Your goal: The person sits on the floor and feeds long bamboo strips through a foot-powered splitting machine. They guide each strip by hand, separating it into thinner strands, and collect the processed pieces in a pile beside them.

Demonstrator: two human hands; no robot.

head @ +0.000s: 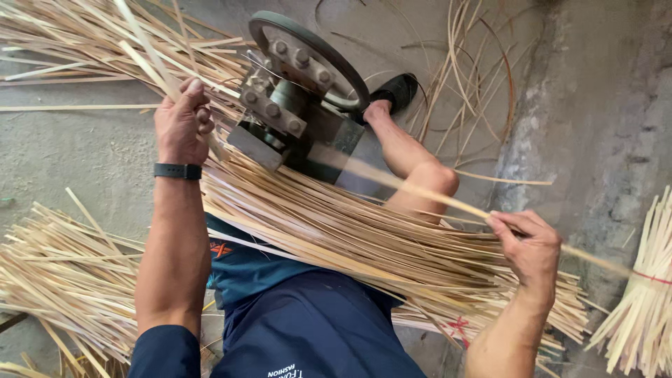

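While left hand (183, 120) grips strips (150, 66) | right hand (530, 246) pinches strip (420, 196) | machine (297, 98) between

pale bamboo strip (420, 190), thin, pulled taut diagonally

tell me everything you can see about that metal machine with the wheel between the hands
The machine is dark grey metal and stands on the concrete floor by the person's bare leg. A round wheel with a dark rim sits at its top; bolted plates with hex heads face the left hand. Pale cane strips lie across its base. One blurred strip runs from it to the right hand.
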